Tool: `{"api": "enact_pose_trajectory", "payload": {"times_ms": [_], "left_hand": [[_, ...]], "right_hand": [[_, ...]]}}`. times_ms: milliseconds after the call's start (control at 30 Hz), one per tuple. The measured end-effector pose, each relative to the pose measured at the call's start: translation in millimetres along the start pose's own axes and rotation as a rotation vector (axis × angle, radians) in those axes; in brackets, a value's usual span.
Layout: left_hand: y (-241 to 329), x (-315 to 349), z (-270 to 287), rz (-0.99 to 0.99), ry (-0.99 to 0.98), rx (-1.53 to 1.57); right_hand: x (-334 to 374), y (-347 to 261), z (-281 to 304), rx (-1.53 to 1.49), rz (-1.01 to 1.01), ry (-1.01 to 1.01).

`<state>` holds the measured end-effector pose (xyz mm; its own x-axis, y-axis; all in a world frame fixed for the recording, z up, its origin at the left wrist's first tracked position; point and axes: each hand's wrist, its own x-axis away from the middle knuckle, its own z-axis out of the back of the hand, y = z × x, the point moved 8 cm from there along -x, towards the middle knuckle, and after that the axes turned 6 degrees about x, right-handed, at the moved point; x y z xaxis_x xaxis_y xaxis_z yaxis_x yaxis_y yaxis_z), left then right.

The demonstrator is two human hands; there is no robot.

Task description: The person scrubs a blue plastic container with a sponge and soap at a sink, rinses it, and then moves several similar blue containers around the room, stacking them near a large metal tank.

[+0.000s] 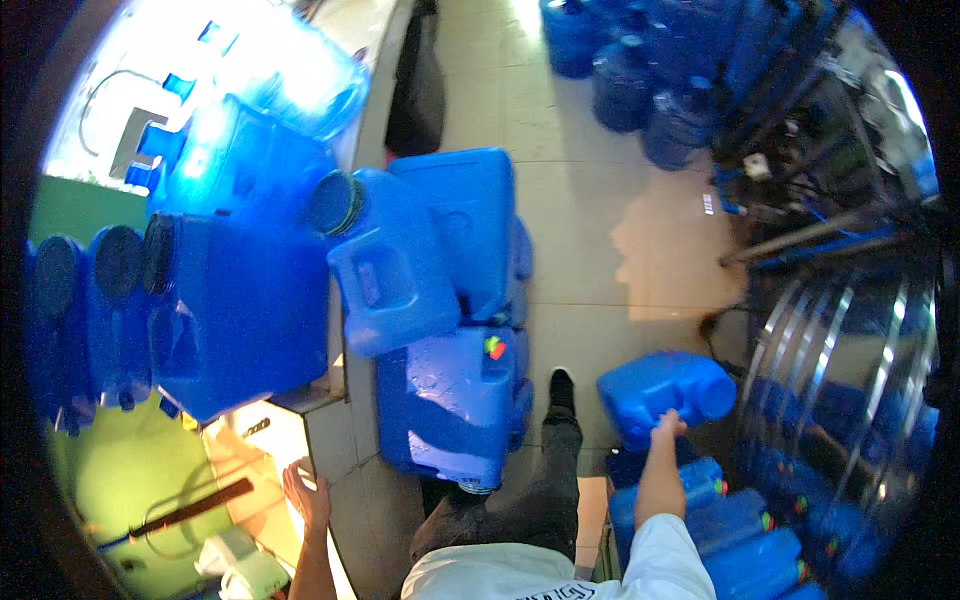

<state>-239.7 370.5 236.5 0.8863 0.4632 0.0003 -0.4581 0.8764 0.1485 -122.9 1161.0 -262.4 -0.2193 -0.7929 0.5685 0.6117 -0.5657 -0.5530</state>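
I have my right grip (669,424) clamped on a blue jug (635,392), tipped sideways near the blue containers (712,505) at lower right; my left grip (308,496), fingers apart, is beside the tiled ledge (332,437).

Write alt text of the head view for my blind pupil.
A person's right hand grips a blue plastic jug; the left hand is open. Between them are large boxy blue plastic containers along a pale tiled floor.

Looked like workshop storeroom: blue jugs (255,310) crowded edge of ledge (376,110), large bottles (622,88) stood along far right of tiled floor (575,235).
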Motion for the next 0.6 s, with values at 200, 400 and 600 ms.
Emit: {"api": "enact_pose_trajectory", "payload": {"times_ms": [200,400,600], "left_hand": [[139,-66,-21,-0.085,-0.028,0.263],[269,-235,-73,-0.065,-0.063,0.689],[268,-183,-15,0.037,-0.119,0.555]], "right_hand": [[-60,15,-16,0.201,-0.208,-0.206],[-5,-42,28,0.578,-0.033,0.101],[207,-229,-63,0.074,0.766,-0.643]]}}
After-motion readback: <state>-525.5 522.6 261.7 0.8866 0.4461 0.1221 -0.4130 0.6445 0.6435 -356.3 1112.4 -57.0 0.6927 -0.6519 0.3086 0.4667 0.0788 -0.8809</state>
